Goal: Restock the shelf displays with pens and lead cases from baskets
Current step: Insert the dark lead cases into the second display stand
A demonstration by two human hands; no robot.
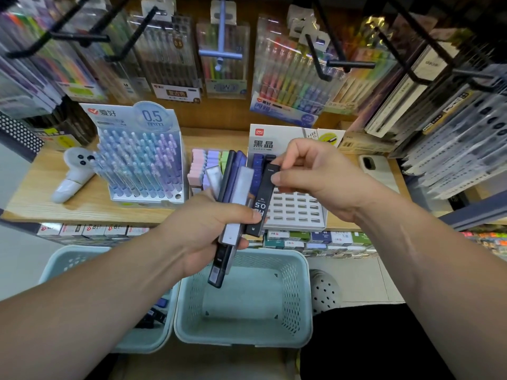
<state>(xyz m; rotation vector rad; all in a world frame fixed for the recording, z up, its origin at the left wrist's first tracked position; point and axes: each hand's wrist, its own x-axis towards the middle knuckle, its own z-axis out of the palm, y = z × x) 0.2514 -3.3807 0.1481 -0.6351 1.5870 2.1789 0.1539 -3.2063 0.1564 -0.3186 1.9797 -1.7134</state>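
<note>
Left hand: my left hand (211,231) is clenched around a bunch of slim lead cases (233,193) in dark blue and frosted clear plastic. The fingers wrap the back and the thumb lies across the front. The cases fan upward out of my fist, and their lower ends stick out below it.

Right hand: my right hand (310,176) pinches the top end of a black lead case (262,204), flat and plastic, printed 0.5 in white. Thumb and forefinger hold it, and the other fingers are curled in loosely.

Black lead case: it slants at the right edge of the bunch, with its lower end at my left thumb tip. I cannot tell whether the left hand also grips it.

Lead-case display: the white tiered cardboard lead-case display (296,209) stands on the light wooden shelf (82,204), just behind my hands. Most of the slots I can see are bare, and a few blue cases stand in its back left corner.

Pen display: the white box pen display (142,160), marked 0.5 mm, sits to the left on the same shelf and is full of pastel blue and lilac pens.

Baskets: two pale teal perforated plastic baskets sit below my arms. The right basket (189,297) lies directly under the bunch. The left basket (68,259) shows a few dark cases beside my forearm.
</note>
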